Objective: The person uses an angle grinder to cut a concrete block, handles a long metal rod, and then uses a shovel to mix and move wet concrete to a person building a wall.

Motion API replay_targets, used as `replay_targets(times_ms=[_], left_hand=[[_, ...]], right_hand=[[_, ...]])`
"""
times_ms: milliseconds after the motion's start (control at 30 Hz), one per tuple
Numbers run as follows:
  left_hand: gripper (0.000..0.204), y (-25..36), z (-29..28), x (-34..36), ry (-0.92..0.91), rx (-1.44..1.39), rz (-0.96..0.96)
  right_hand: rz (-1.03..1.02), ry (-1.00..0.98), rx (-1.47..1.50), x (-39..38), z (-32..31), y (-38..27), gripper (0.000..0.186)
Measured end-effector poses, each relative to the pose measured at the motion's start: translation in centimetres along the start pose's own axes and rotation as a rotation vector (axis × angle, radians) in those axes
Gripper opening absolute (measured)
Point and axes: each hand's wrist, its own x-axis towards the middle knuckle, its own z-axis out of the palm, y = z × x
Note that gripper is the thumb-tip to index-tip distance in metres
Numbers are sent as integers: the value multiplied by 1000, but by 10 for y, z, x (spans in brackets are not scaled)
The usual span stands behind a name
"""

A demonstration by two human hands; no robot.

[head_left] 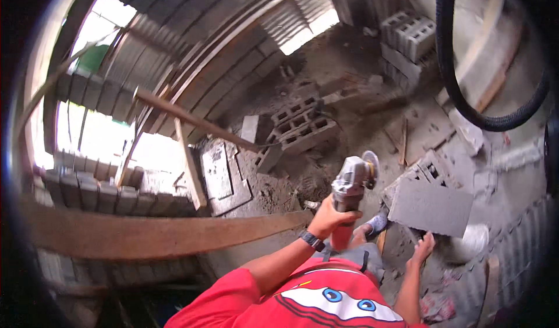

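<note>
An angle grinder [349, 191] is in my left hand [332, 218], its fingers wrapped around the body. The grinder stands upright in front of my torso, with its round disc [370, 166] at the top right. To the right, a grey concrete block [431, 207] rests tilted with its broad flat face toward me. My right hand [425, 247] is just below the block's lower edge, fingers partly stretched. Whether the fingertips touch the block is hard to tell. A foot in a sandal [377, 223] shows between the grinder and the block.
Hollow blocks lie in a pile [303, 124] ahead, with another stack [407, 40] at the far right. A wooden plank [163, 235] crosses the left side. Behind the tilted block lies another hollow block [434, 168]. A black corrugated hose [466, 104] loops at upper right. A white sack [469, 243] sits right.
</note>
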Motion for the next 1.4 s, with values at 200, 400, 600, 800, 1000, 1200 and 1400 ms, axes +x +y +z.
replay_targets(times_ms=[200, 400, 600, 800, 1000, 1200, 1400], left_hand=[[44, -17, -9, -79, 2, -241, 108], [81, -44, -70, -153, -227, 24, 308], [79, -133, -206, -282, -235, 133, 211], [71, -286, -331, -412, 125, 537, -112], [70, -317, -461, -517, 494, 452, -139], [58, -56, -565, -578, 1197, 623, 559], [48, 38, -442, -568, 1453, 519, 1248]], right_hand=[[-346, -1459, -21, -194, 44, -28, 61], [-160, -1445, -55, -289, 27, 23, 39], [-415, -1274, -336, -380, -44, 57, 45], [-442, -1282, -182, -421, -87, 85, 47], [-450, -1179, -130, -429, -113, 109, 45], [-360, -1109, -69, -433, -119, 110, 33], [-120, -1247, 34, -434, -135, 104, 38]])
